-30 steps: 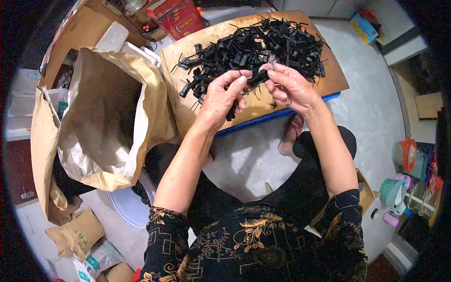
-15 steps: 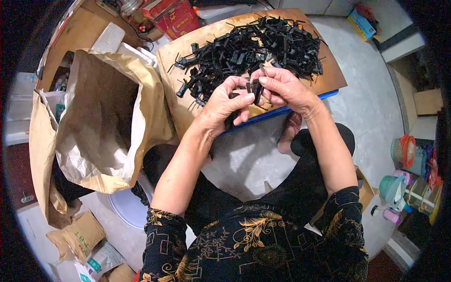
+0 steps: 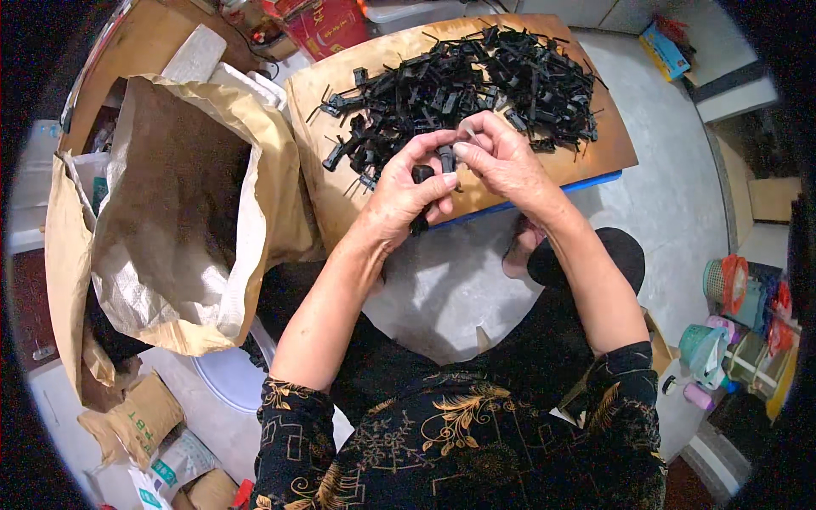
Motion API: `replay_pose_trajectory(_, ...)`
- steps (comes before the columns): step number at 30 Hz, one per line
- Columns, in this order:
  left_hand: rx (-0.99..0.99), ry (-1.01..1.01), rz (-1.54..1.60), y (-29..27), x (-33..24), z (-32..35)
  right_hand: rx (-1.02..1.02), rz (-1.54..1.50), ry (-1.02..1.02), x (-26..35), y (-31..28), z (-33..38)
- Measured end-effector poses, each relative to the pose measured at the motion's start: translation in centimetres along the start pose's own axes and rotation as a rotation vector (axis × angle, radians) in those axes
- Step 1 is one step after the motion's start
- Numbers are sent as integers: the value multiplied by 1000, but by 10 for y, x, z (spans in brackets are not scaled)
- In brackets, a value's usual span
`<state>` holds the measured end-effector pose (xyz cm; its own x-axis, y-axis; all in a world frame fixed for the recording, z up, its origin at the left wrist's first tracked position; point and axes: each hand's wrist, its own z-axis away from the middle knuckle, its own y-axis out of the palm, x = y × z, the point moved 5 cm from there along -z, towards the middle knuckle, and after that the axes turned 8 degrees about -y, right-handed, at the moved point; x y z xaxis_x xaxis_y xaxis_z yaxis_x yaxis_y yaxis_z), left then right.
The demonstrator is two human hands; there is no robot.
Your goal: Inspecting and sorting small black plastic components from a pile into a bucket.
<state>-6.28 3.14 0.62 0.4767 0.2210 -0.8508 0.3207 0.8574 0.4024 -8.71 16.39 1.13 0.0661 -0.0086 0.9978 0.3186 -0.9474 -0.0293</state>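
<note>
Black part (image 3: 447, 159), upper centre of the frame, gripped by the left hand (image 3: 406, 181); whether the right hand (image 3: 503, 160) grips too, I can't tell.

Bright centre, dark grainy rim

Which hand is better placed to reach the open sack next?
Probably the left hand: it's nearer the sack and has black parts in its grasp. The right hand would likely have to cross the left forearm.
</note>
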Motion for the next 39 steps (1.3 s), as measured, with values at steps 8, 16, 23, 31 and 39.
replay_pose_trajectory(8,-147,42,-95,-15,-3,-5,164,69,18,-8,15,3)
replay_pose_trajectory(16,-237,42,-435,-12,-12,-10,172,268,-42,-14,18,-2)
replay_pose_trajectory(23,-264,31,-533,-17,-8,-13,137,300,-83,-22,22,-6)
replay_pose_trajectory(31,-522,259,-783,-29,-3,-20,-18,406,-202,-31,31,-16)
replay_pose_trajectory(39,-199,194,215,-20,-28,-16,-31,80,-83,-20,4,-18)
